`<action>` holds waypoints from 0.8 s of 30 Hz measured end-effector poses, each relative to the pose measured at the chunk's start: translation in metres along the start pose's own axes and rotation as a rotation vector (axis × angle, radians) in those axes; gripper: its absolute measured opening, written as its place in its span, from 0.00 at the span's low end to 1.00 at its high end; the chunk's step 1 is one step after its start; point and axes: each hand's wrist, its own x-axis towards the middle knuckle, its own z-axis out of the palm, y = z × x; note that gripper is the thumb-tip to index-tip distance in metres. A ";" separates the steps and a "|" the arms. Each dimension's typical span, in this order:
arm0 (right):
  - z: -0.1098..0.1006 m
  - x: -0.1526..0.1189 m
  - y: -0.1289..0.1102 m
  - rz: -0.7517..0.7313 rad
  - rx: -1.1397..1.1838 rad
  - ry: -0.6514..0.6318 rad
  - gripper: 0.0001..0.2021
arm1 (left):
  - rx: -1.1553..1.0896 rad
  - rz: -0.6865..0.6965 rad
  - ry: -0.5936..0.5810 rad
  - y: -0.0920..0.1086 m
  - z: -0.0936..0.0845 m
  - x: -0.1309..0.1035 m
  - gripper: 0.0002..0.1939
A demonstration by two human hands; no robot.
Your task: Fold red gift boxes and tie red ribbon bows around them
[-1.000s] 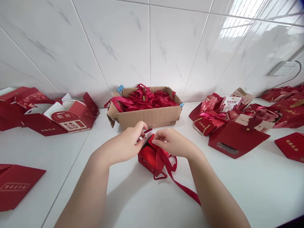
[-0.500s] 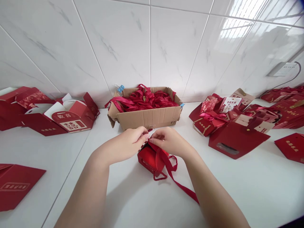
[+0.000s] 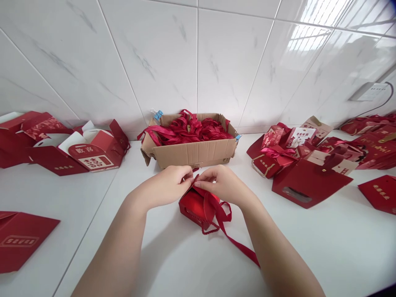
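A small red gift box (image 3: 193, 208) sits on the table between my hands, its top panels leaning together. My left hand (image 3: 171, 183) is closed, thumb and fingers pinching the box's upper edge from the left. From the right, my right hand (image 3: 219, 183) pinches the same top edge, its fingertips close to the left ones. A dark red ribbon (image 3: 236, 244) runs over the box's side and trails toward my right forearm. A twisted red cord handle (image 3: 210, 232) hangs at the near side. The fingers partly hide the top edge, and the far side is out of sight.
Behind the hands stands a cardboard box (image 3: 192, 154) full of red ribbons (image 3: 204, 130), with blue binder clips (image 3: 158, 115) on it. Red gift boxes (image 3: 62, 161) stand at the left; more boxes (image 3: 309, 185) crowd the right. A tiled wall (image 3: 167, 62) closes off the back.
The top panels of the gift box have come closer together, and the striped inner edge no longer shows. Both hands keep pinching the top with little movement. The view has shifted slightly.
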 end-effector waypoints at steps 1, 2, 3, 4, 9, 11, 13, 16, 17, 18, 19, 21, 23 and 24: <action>0.000 -0.001 -0.001 -0.001 0.000 0.002 0.09 | -0.003 0.001 0.008 0.000 0.000 -0.001 0.13; -0.001 -0.001 -0.001 0.001 -0.005 0.008 0.10 | -0.010 0.002 0.018 0.001 -0.001 -0.001 0.14; -0.001 -0.002 -0.002 0.006 -0.017 0.022 0.11 | -0.024 0.007 0.029 0.001 -0.002 -0.002 0.14; -0.001 -0.002 -0.003 0.013 -0.033 0.052 0.12 | -0.044 0.014 0.044 0.002 -0.003 -0.003 0.14; -0.001 -0.001 -0.007 -0.025 -0.053 0.262 0.12 | -0.279 0.076 0.125 0.005 -0.008 -0.009 0.15; 0.000 -0.001 -0.008 -0.090 -0.032 0.239 0.10 | -0.435 0.146 0.132 0.007 -0.011 -0.011 0.14; 0.001 -0.001 -0.008 -0.141 -0.035 0.180 0.09 | -0.596 0.215 0.140 0.007 -0.014 -0.014 0.13; 0.001 -0.001 -0.007 -0.169 -0.062 0.107 0.09 | -0.805 0.293 0.224 0.007 -0.019 -0.020 0.11; 0.000 -0.002 -0.007 -0.167 -0.067 0.093 0.08 | -0.870 0.327 0.259 0.007 -0.020 -0.022 0.10; 0.000 -0.002 -0.006 -0.164 -0.071 0.079 0.07 | -0.931 0.368 0.290 0.006 -0.022 -0.024 0.09; -0.001 -0.002 -0.006 -0.161 -0.075 0.066 0.07 | -0.986 0.416 0.315 0.005 -0.024 -0.026 0.09; -0.003 -0.002 -0.005 -0.162 -0.086 0.035 0.06 | -1.066 0.517 0.349 0.005 -0.027 -0.030 0.10; -0.005 -0.001 -0.004 -0.171 -0.097 -0.004 0.06 | -1.094 0.574 0.388 0.005 -0.029 -0.035 0.13; -0.005 -0.001 -0.004 -0.178 -0.102 -0.028 0.06 | -1.101 0.592 0.411 0.006 -0.030 -0.038 0.14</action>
